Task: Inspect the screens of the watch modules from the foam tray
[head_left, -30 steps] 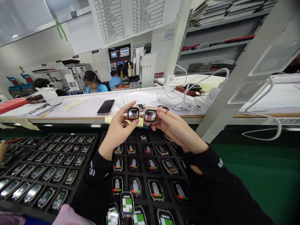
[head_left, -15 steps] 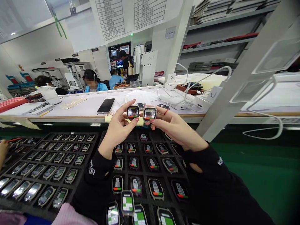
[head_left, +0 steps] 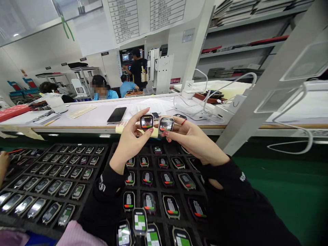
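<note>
Between the thumb and fingers of my left hand (head_left: 132, 143) is a smartwatch (head_left: 147, 121) without a strap, its lit screen facing me. My right hand (head_left: 196, 141) pinches a second strapless smartwatch (head_left: 166, 124) with a pale case, held beside the first with a small space between. Both screens show a picture with a red and green strip at the bottom. Below my hands lies a black foam tray (head_left: 176, 213) whose compartments hold several smartwatches with lit screens. One smartwatch (head_left: 139, 221) rests on top of others near the tray's front.
A second black tray (head_left: 84, 201) of smartwatches is at the left, with another person's hand (head_left: 3, 165) at the far edge. On the bench ahead are a phone (head_left: 117, 115), papers and white charging cables (head_left: 205, 102). A slanted metal post (head_left: 261, 92) stands at right.
Both watches remain in my hands, almost unmoved; the right one now shows a brighter picture. The view has shifted slightly. In the background, the standing person has moved and stretched out an arm.
</note>
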The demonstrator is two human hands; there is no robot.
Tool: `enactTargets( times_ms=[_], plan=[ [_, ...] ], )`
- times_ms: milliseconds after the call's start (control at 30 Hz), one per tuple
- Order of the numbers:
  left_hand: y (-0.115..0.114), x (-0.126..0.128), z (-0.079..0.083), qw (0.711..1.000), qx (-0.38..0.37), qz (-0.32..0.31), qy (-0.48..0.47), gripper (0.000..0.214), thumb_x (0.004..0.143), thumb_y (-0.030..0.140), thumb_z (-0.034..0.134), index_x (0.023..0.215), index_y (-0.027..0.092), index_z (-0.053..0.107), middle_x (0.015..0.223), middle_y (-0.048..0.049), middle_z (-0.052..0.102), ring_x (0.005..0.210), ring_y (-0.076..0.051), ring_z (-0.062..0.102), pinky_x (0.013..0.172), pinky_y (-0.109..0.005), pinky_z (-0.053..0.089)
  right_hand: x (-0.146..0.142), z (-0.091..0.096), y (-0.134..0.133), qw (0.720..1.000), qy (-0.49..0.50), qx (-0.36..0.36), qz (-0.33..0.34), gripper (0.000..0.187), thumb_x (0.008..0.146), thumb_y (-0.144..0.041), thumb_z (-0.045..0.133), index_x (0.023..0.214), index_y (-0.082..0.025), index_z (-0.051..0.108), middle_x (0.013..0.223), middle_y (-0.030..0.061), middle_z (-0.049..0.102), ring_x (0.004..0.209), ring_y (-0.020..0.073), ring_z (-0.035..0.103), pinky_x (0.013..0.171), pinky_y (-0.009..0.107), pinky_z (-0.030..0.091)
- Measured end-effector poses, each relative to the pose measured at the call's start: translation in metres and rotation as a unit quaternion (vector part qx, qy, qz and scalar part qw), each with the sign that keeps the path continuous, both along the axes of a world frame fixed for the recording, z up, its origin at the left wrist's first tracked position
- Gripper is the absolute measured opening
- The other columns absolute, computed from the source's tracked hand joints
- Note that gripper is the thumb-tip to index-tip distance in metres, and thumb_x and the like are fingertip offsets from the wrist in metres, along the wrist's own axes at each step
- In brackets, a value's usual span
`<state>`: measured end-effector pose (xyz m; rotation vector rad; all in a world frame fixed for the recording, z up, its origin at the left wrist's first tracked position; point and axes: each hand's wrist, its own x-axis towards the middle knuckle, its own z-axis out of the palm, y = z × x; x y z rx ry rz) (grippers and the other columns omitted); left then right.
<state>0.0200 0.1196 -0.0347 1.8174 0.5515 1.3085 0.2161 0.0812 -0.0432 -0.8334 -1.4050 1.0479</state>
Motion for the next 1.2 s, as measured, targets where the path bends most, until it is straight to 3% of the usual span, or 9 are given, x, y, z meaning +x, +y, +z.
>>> enactTargets(
  times_ms=[167,333,633,1200],
  plan=[
    [-0.0004,-0.0009,0.0005,1.0,-0.004,-0.004,-0.004,0.056,0.084,0.028,0.074,0.137,0.028,0.056,0.123,-0.0062,0.064,0.091,-0.018,0.06,0.063,-0.026,0.047,-0.0022,0.0029,-0.0036,1.0,0.008,0.003,0.018,0.052,0.077,-0.036,0.084,0.123,-0.022,0.064,0.12,0.0094,0.07,0.094,0.0222,0.065,0.068,0.031,0.048],
    [-0.0013,-0.0008,0.0005,1.0,-0.007,-0.001,0.0,0.056,0.084,0.028,0.074,0.137,0.028,0.056,0.12,-0.0062,0.064,0.091,-0.018,0.06,0.063,-0.027,0.048,-0.0026,0.003,-0.0032,1.0,0.006,0.006,0.008,0.047,0.083,-0.046,0.08,0.123,-0.023,0.066,0.119,0.0092,0.069,0.09,0.0213,0.064,0.066,0.032,0.048],
    [0.0019,-0.0004,-0.0009,1.0,-0.008,-0.003,-0.007,0.057,0.083,0.027,0.074,0.137,0.027,0.056,0.122,-0.006,0.065,0.09,-0.016,0.061,0.061,-0.023,0.048,-0.0012,0.0017,-0.0023,1.0,-0.017,0.014,0.016,0.057,0.081,-0.042,0.084,0.129,-0.02,0.064,0.118,0.0112,0.07,0.093,0.0222,0.064,0.068,0.031,0.049],
    [0.0037,-0.0003,-0.0025,1.0,-0.002,-0.003,-0.008,0.056,0.082,0.026,0.075,0.136,0.028,0.058,0.12,-0.0049,0.066,0.092,-0.016,0.062,0.062,-0.022,0.05,-0.0009,-0.001,0.0008,1.0,0.017,0.006,0.009,0.047,0.086,-0.049,0.078,0.122,-0.02,0.069,0.113,0.0103,0.071,0.085,0.019,0.066,0.064,0.028,0.051]
  ],
)
